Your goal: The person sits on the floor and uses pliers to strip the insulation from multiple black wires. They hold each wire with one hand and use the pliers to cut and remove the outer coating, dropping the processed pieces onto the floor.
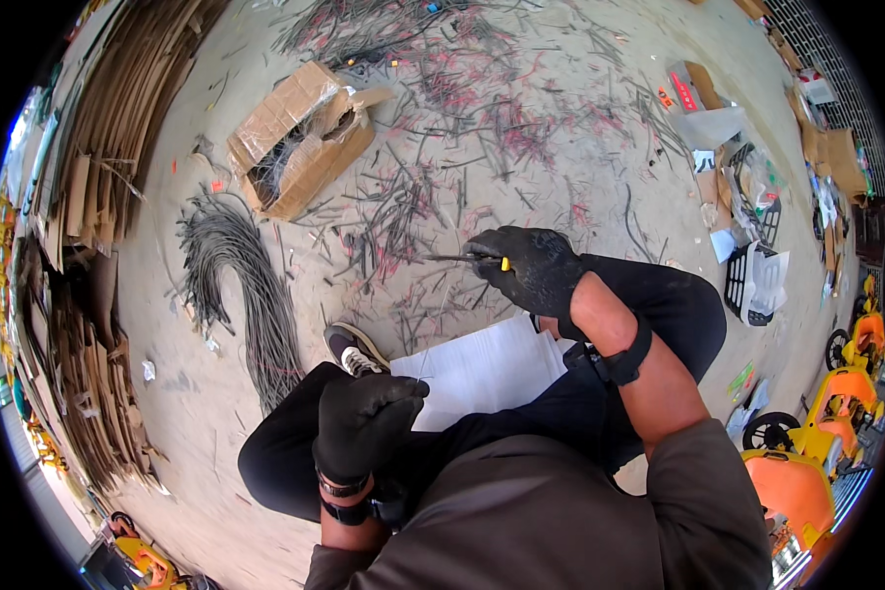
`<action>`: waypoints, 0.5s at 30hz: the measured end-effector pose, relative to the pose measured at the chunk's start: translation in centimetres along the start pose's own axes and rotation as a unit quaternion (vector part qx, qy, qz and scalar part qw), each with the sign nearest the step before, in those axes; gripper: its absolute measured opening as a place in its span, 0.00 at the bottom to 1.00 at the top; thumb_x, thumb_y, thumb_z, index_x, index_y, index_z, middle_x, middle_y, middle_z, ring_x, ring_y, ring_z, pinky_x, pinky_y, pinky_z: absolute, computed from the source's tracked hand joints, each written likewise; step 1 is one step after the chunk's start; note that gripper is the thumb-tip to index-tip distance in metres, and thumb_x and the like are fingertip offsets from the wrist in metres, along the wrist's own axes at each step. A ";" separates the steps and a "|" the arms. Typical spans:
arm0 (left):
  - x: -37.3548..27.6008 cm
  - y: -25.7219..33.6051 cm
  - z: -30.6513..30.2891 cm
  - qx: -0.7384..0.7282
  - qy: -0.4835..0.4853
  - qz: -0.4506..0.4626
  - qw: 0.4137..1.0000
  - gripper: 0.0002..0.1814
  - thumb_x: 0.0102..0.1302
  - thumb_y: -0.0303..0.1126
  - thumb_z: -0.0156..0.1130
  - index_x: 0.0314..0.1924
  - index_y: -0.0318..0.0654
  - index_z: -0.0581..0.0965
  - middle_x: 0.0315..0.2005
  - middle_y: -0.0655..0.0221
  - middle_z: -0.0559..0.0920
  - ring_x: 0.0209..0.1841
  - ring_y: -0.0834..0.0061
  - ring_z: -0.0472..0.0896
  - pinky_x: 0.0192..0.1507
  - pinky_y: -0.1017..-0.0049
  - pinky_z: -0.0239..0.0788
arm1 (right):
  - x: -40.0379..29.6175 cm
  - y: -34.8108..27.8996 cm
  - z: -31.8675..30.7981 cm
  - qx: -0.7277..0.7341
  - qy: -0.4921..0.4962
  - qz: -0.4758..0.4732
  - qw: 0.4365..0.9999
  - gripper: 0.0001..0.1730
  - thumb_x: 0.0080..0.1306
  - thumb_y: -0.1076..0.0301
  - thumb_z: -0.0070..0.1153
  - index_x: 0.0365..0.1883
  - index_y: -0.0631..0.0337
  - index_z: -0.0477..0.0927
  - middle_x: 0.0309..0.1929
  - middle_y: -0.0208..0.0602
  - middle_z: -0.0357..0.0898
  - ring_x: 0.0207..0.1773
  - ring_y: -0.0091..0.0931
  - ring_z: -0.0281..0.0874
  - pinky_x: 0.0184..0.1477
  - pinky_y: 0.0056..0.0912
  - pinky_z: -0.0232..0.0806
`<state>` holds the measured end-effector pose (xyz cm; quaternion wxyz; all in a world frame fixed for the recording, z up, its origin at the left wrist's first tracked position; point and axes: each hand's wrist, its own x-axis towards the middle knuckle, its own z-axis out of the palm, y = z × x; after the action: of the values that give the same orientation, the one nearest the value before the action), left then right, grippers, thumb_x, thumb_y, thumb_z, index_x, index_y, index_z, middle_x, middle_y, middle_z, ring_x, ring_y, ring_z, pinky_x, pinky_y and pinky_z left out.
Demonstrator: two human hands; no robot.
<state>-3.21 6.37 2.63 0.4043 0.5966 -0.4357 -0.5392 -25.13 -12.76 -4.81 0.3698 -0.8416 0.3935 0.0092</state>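
Note:
My right hand, in a black glove, is closed around a tool with a thin dark tip and a yellow part by the fingers; its exact kind is unclear. Lower and to the left, my left hand, also gloved in black, has thumb and fingers pinched together on a thin pale strand. Part of that strand seems to run up towards my right hand. A white sheet lies between my legs, below both hands. Black and red cable scraps are spread over the floor in front of me.
A bundle of dark cables lies on the left, below an open, torn cardboard box. Flattened cardboard is stacked at far left. A black plastic basket and packaging lie on the right, with orange and yellow ride-on vehicles at lower right.

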 end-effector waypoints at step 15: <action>-0.4 0.7 -0.1 -0.047 0.007 0.051 0.998 0.06 0.59 0.17 0.62 0.36 0.27 0.83 0.20 0.68 0.81 0.21 0.83 0.76 0.25 0.81 0.64 | 0.2 0.4 -0.8 0.041 0.082 0.005 0.996 0.18 0.66 0.58 0.58 0.51 0.55 0.82 0.42 0.46 0.83 0.45 0.42 0.82 0.48 0.43 0.73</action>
<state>-3.14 6.58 3.46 0.4617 0.5577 -0.4372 -0.5335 -25.51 -13.53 -4.55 0.3703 -0.8219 0.4264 -0.0741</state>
